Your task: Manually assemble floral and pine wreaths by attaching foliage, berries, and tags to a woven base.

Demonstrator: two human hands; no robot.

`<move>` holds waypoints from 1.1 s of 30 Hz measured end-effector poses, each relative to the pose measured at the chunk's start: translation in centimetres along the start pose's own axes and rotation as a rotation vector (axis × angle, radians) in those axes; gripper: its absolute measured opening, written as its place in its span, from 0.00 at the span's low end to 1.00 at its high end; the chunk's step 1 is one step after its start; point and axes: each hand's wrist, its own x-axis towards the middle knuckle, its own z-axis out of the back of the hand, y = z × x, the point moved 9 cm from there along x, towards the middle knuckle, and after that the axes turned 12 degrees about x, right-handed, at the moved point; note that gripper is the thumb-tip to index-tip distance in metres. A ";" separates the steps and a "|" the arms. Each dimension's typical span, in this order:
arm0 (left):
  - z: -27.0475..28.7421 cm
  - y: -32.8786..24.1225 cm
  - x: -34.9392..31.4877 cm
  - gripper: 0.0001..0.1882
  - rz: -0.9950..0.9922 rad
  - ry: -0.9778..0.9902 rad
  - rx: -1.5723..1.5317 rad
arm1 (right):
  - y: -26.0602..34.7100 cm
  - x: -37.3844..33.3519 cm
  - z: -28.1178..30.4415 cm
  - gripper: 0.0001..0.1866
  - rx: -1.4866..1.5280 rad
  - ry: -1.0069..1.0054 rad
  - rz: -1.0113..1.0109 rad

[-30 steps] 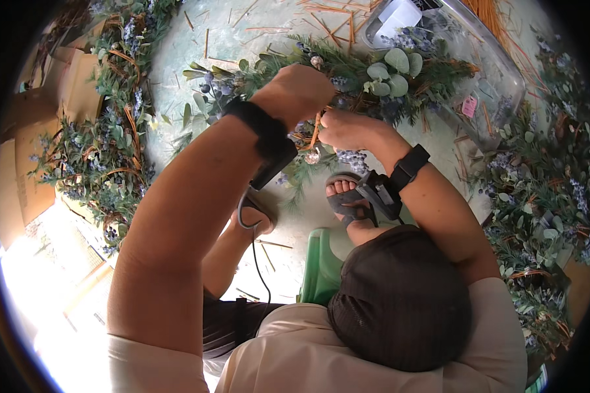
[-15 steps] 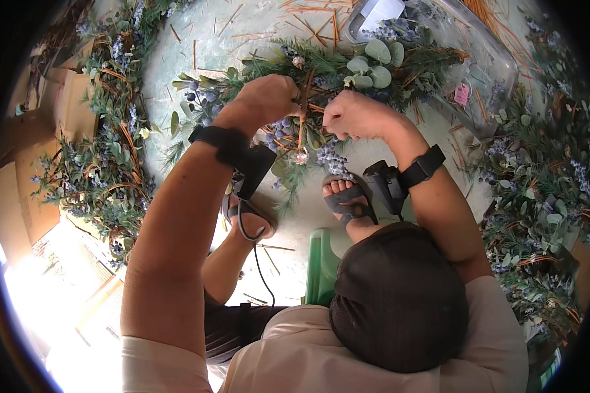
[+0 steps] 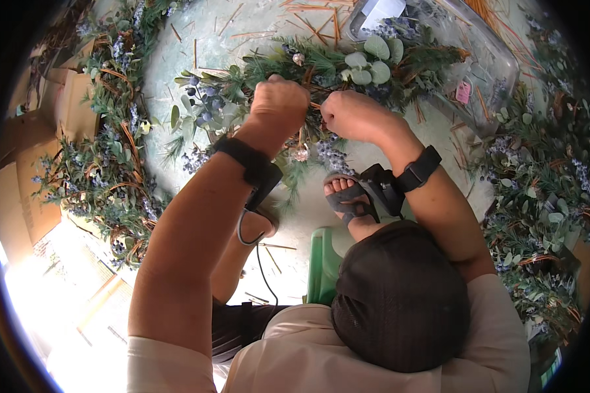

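A green wreath (image 3: pixel 373 56) of pine sprigs, round pale leaves and blue berries lies on the pale floor in front of me. My left hand (image 3: pixel 278 105) is closed in a fist on its greenery, with a black band on the wrist. Just to the right, almost touching it, my right hand (image 3: pixel 351 114) is closed on a thin brown stem of the same wreath. A small cluster of blue berries (image 3: pixel 200 108) sits at the wreath's left end. What lies inside each fist is hidden.
More finished greenery is piled at the left (image 3: pixel 105 164) and right (image 3: pixel 537 196). A clear plastic bin (image 3: pixel 485 52) stands at the back right, cardboard boxes (image 3: pixel 26 196) at the left. My sandalled foot (image 3: pixel 347 196) and a green stool (image 3: pixel 324 265) are below the hands. Brown twigs (image 3: pixel 308 10) litter the floor.
My left hand has come down from above the wreath and closed on it next to the right hand. The right hand has stayed on the brown stem.
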 end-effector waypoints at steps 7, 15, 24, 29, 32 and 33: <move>1.1 -0.1 0.3 0.07 -0.138 0.062 -0.048 | -0.6 -0.1 -0.7 0.08 -0.103 -0.018 -0.059; 0.1 0.9 0.8 0.12 -0.071 0.262 -0.327 | -2.7 0.5 -5.5 0.07 0.197 0.158 -0.045; -1.6 1.2 0.1 0.15 -0.018 0.309 -0.366 | -11.7 -6.2 -2.2 0.13 0.687 0.329 -0.360; -2.1 0.8 -0.5 0.13 -0.020 0.203 -0.357 | -21.4 -9.0 0.4 0.13 0.905 -0.145 -0.612; -1.4 0.0 -0.9 0.12 -0.048 0.114 -0.265 | -25.0 -9.4 3.0 0.23 1.830 -1.104 -0.330; -1.8 -0.3 -0.8 0.11 -0.054 0.102 -0.224 | -24.9 -8.8 2.7 0.23 1.830 -1.103 -0.321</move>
